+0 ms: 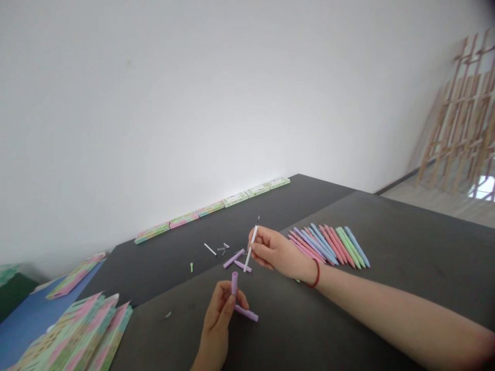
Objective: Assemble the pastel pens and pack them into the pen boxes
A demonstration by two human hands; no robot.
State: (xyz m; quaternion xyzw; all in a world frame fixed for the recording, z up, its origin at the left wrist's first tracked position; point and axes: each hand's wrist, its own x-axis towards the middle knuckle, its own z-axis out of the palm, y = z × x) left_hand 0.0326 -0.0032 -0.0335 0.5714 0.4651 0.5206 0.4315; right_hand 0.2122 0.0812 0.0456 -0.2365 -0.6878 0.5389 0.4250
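Observation:
Between the thumb and fingers of my right hand (270,248) is a white pen refill (252,241), its dark tip pointing up. My left hand (220,312) grips an upright purple pen barrel (234,281) with an open top end. Another purple pen part (246,313) sticks out to the right by the left fingers; whether they hold it I cannot tell. Beyond the hands, purple pen pieces (234,258) lie on the table, with a second refill (211,250) and several small clear bits (221,249). A small green piece (191,267) lies left of them.
Several pastel pens (340,246) lie in a row right of my right wrist. Flat printed boxes (212,208) line the wall edge of the dark table (406,257). More printed packs (88,330) are stacked at the lower left, beside a blue surface (23,319). Wooden racks (460,113) stand far right.

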